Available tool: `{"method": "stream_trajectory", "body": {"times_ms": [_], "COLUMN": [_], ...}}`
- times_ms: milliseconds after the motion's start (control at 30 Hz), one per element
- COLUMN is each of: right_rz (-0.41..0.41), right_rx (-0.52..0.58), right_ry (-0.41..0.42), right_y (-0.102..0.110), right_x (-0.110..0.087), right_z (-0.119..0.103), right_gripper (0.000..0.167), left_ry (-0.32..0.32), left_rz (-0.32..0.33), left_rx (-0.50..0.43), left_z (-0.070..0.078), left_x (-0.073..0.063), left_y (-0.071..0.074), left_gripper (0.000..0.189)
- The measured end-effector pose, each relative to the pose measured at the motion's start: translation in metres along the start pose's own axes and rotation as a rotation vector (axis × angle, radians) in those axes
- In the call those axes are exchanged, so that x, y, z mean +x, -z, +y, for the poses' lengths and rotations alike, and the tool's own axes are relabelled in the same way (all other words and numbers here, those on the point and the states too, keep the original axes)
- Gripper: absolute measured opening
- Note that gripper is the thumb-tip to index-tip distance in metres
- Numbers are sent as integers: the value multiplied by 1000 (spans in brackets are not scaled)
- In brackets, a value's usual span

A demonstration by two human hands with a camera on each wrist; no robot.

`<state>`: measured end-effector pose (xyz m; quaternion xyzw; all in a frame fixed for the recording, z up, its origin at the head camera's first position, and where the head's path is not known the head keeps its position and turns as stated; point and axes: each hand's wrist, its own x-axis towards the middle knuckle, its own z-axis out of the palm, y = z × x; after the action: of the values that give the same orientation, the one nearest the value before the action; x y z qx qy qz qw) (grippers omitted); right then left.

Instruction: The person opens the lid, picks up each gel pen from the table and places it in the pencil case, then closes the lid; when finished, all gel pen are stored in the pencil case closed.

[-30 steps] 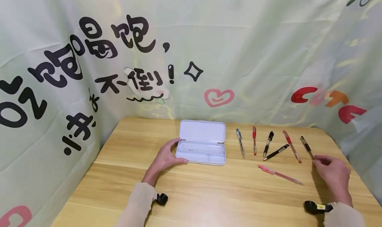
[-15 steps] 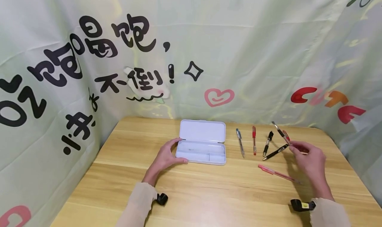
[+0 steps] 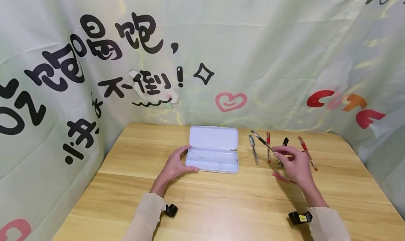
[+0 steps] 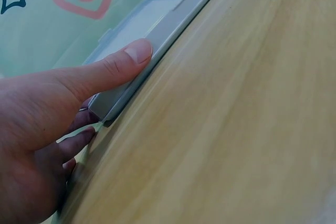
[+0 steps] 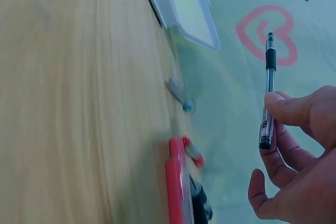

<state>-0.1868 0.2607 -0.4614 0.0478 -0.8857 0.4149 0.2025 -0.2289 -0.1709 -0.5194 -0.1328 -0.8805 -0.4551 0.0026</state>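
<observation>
An open white pencil case stands on the table, its lid tipped back and its divided tray bare. My left hand grips the case's left end, the thumb along the front wall and the fingers behind the corner, as the left wrist view shows. My right hand pinches a clear pen with a black grip between thumb and fingers, raised above the table. In the head view this pen points up and left, over a red pen. A blue-topped pen lies between it and the case.
On the wooden table, black pens are partly hidden behind my right hand. A pink pen lies in front, and another red pen lies to the right. A printed curtain closes off the back and sides.
My right hand has lifted the black-gripped pen off the right of the table and carried it left over the other pens. My left hand keeps its hold on the pencil case.
</observation>
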Motion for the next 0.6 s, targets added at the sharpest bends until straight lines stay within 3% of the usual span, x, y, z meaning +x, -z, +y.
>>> {"method": "stream_trajectory", "body": {"times_ms": [233, 600], "right_rz": [-59, -190], "right_rx": [48, 114], "right_ry": [61, 118], "right_y": [-28, -96], "right_x": [0, 14], "right_z": [-13, -41], "right_gripper": [15, 12], "left_ry": [2, 5], "left_rz": [-17, 0], "left_rx": [1, 12], "left_z": [-2, 0], "left_x": [-2, 1], "left_y": [-2, 1], "left_gripper": [97, 97]}}
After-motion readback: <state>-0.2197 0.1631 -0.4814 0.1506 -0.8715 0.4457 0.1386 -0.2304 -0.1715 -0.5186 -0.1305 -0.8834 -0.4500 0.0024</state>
